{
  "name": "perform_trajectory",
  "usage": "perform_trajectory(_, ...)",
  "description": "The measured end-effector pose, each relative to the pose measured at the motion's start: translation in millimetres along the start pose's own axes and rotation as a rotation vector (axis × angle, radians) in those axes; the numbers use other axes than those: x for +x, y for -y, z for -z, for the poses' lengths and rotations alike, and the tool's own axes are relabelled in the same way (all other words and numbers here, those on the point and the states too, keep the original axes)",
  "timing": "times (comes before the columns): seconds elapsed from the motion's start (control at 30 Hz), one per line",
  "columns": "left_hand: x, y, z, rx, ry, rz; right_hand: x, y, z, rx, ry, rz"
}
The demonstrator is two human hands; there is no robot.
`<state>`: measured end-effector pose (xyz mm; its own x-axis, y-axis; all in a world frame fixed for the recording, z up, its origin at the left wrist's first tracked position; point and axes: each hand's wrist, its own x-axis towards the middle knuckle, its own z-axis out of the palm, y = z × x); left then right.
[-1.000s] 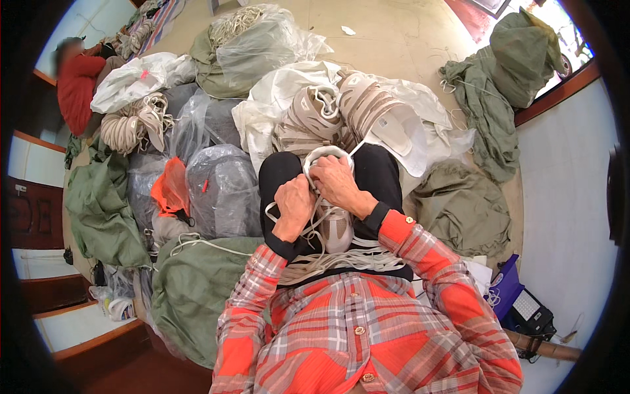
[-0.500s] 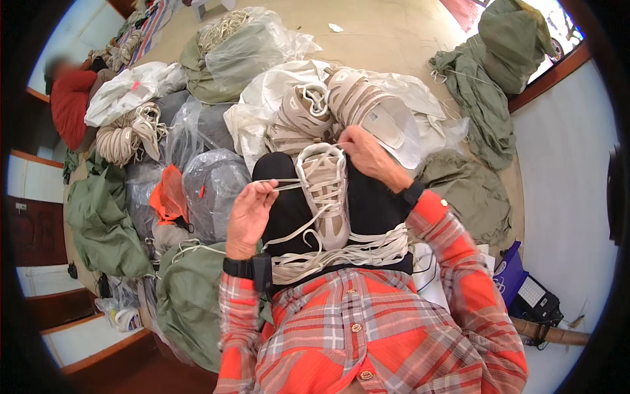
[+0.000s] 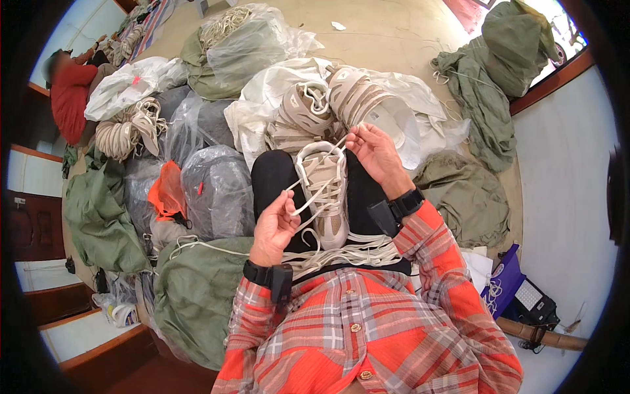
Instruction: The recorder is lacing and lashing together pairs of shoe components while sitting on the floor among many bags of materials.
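Note:
A beige and white sneaker upper [image 3: 323, 190] rests between my thighs, its toe toward me. Cream shoelace [image 3: 305, 211] is threaded in crossing rows up its front. My left hand [image 3: 277, 226], left of the shoe, pinches a loose part of the lace. Beyond the collar on the right, my right hand [image 3: 375, 152] pinches lace near the top eyelets, with a strand running from its fingers to the shoe. A bundle of loose cream laces [image 3: 354, 253] lies across my lap.
Nested stacks of shoe uppers [image 3: 302, 118] lie just ahead on white sacks. Plastic-wrapped grey bundles [image 3: 216, 190] and a green sack [image 3: 197, 302] are at my left; another green cloth [image 3: 462, 197] is at right. A person in red [image 3: 71, 95] sits far left.
My left hand has moved right and nearer to me, toward the shoe. My right hand has shifted right and turned, drawing a strand out from the collar.

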<state>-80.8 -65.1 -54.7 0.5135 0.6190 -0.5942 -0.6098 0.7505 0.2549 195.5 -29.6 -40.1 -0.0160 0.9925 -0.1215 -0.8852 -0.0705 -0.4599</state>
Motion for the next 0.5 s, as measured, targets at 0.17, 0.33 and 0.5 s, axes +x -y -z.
perform_trajectory(0.17, -4.6, -12.0, -38.9, 0.134, -0.07, -0.259, -10.4, -11.7, -33.1, -0.156, 0.003, 0.111)
perform_trajectory(0.33, 9.1, -12.2, -40.8, 0.406, 0.038, -0.513, -10.2, -8.8, -28.8, -0.117, -0.012, 0.074)
perform_trajectory(0.5, 16.1, -49.7, -32.4, 1.24, 0.059, -0.595, -11.6, -12.1, -30.1, -0.46, 0.042, 0.193)
